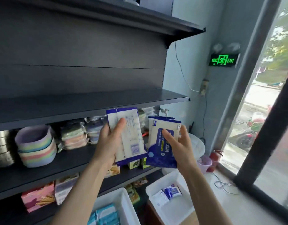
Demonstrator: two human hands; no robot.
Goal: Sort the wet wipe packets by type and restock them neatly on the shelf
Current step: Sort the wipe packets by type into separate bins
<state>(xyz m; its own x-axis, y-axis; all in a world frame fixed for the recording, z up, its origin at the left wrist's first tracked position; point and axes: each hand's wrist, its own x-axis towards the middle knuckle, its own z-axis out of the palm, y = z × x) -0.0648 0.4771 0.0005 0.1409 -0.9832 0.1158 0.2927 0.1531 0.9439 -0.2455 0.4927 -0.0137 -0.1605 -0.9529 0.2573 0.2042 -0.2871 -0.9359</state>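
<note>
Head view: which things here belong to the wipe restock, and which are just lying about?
Job: white-backed packets in left hand; alcohol wipes in right hand; right bin, left bin with more packets; middle shelf.
Lying about: pastel bowls; biscuit boxes; exit sign.

Unreadable, covered, cropped
Print on the white, blue-edged wipe packets (pixel 133 132) is a blur; the count behind the dark blue alcohol-wipes packet (pixel 158 153) is hidden; teal soft packets (pixel 106 215) and stacked steel bowls (pixel 2 148) run off-frame.
</note>
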